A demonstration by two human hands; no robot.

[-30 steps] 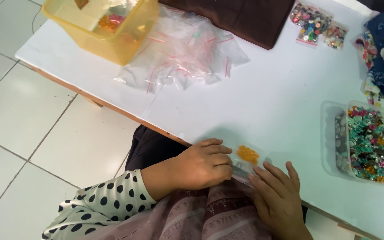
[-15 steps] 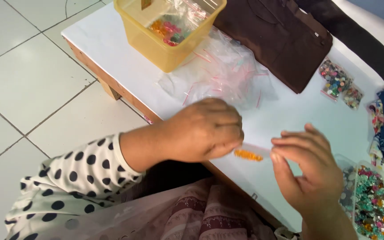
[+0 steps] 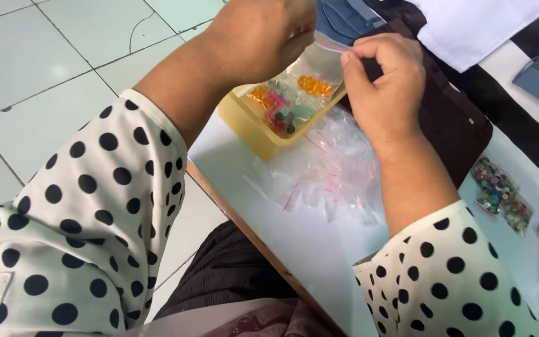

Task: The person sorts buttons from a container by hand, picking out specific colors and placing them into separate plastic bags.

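Note:
A small clear zip bag (image 3: pixel 317 73) with orange beads inside is held up between both hands, right over a yellow plastic box (image 3: pixel 252 126). My left hand (image 3: pixel 258 36) pinches the bag's left top corner. My right hand (image 3: pixel 387 81) pinches its right edge with thumb and forefinger. The yellow box holds several filled bags of coloured beads and stands at the table's far left corner. Both arms wear white sleeves with black dots.
A heap of empty clear zip bags (image 3: pixel 325 175) with red strips lies on the white table (image 3: pixel 294 243). A dark brown pouch (image 3: pixel 450 118) lies beyond it. Packed bead bags (image 3: pixel 500 193) sit at the right. Folded cloth lies at the far edge. Tiled floor is at the left.
Both hands lifted the bag of orange beads from the table's near edge and carried it up over the yellow box. The view swung toward the box.

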